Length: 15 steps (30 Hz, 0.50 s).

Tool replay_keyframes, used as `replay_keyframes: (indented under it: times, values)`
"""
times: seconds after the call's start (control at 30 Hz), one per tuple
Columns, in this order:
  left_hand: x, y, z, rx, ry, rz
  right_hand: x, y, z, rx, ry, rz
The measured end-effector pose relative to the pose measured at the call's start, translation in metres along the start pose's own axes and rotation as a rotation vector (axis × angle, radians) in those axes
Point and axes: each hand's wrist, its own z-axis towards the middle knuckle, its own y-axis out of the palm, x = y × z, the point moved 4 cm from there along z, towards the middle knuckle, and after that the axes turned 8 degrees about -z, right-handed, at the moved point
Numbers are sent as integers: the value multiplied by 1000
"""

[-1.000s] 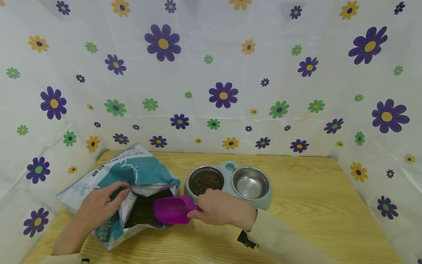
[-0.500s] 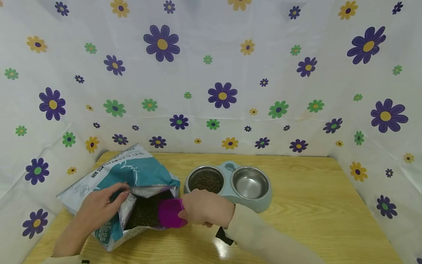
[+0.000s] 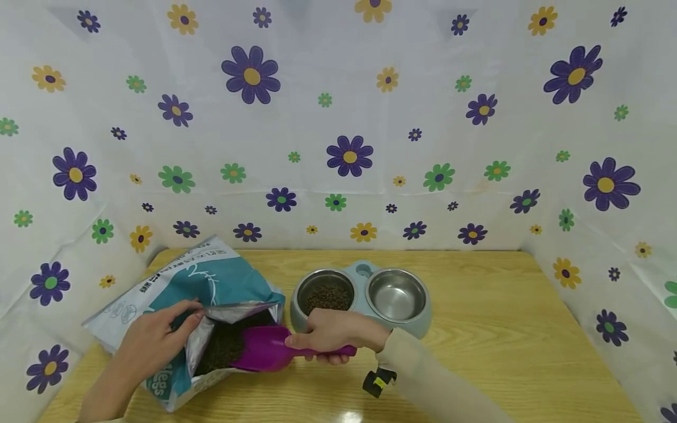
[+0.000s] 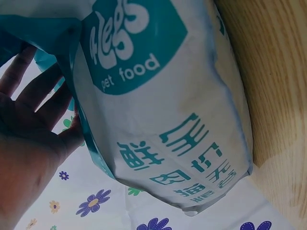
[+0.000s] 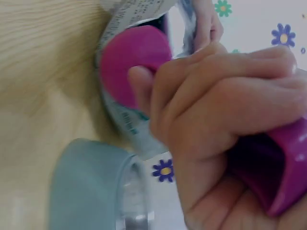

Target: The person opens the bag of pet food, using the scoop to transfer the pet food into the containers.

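In the head view, your left hand [image 3: 153, 338] is pinching the edge of the open bag [image 3: 227, 276] between thumb and fingers, and your right hand [image 3: 333, 332] is gripping the purple scoop [image 3: 267, 346] by its handle. The scoop is reaching into the bag's mouth, its front edge meeting the dark food [image 3: 222, 348] there. Near the bag, a bowl stand [image 3: 361, 302] is resting on the table [image 3: 486, 305]; its nearer bowl is holding brown pellets [image 3: 328, 295], and the other bowl [image 3: 396, 299] is showing bare metal. You seem to be scooping, though you can't tell how much the scoop is carrying.

In the left wrist view, your left fingers are passing behind the bag's teal edge, so their tips are partly hidden. The bag's printed side is facing you, lettering and all.

In the right wrist view, your right fingers are curling around the hollow handle, and the scoop's broad end is overlapping the bag's mouth. The blurred bowl stand is sitting apart from it.

The next move is probably calling for a deeper push, then a steady upward tilt, with your left hand holding the mouth wide so the scoop clears the edge.
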Motion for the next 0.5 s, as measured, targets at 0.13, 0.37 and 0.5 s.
replay_keyframes:
  times: [0.13,0.37,0.5]
  values:
    - [-1,0,0,0,-1,15,19,6,0,-16,-37,90]
    - [-1,1,-1,-5,-9,15,42,16,-7,20,-107,168]
    - [-2,2,0,-20,-21,10,48,19,-11,39,-149,199]
